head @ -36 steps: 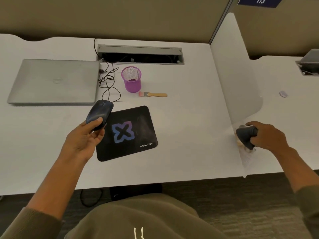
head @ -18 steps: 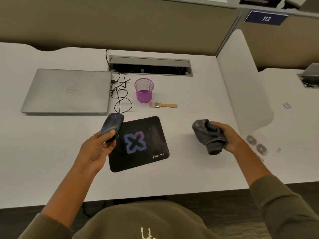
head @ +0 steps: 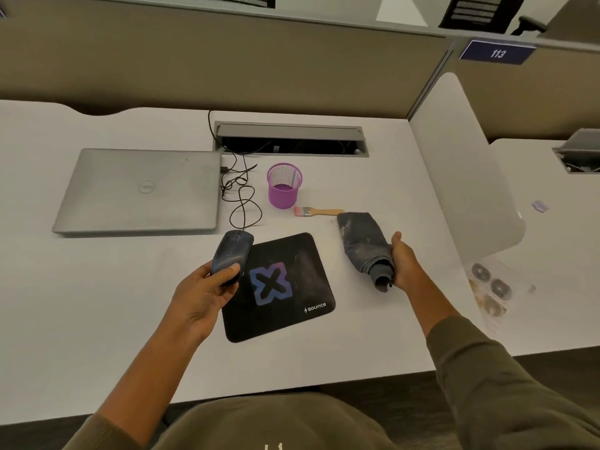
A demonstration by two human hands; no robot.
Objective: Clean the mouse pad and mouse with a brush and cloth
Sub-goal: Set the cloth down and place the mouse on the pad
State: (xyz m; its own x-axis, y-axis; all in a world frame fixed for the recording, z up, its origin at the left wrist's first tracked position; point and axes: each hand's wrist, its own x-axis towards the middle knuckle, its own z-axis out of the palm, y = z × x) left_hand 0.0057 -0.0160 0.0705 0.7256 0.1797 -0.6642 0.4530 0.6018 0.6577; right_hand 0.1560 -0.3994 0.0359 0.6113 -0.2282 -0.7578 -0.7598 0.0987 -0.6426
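Left hand [head: 207, 293] is gripping wired mouse [head: 232, 254] w/ curled fingers; right hand [head: 402, 261] is clutching grey cloth [head: 363, 245]. Wiping apparently not begun; mouse pad [head: 282, 287] looking dusty, brush [head: 318, 211] lying unused.

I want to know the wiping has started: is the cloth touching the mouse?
Apart. The head view shows the cloth in the right hand, with bare mouse pad between it and the mouse.
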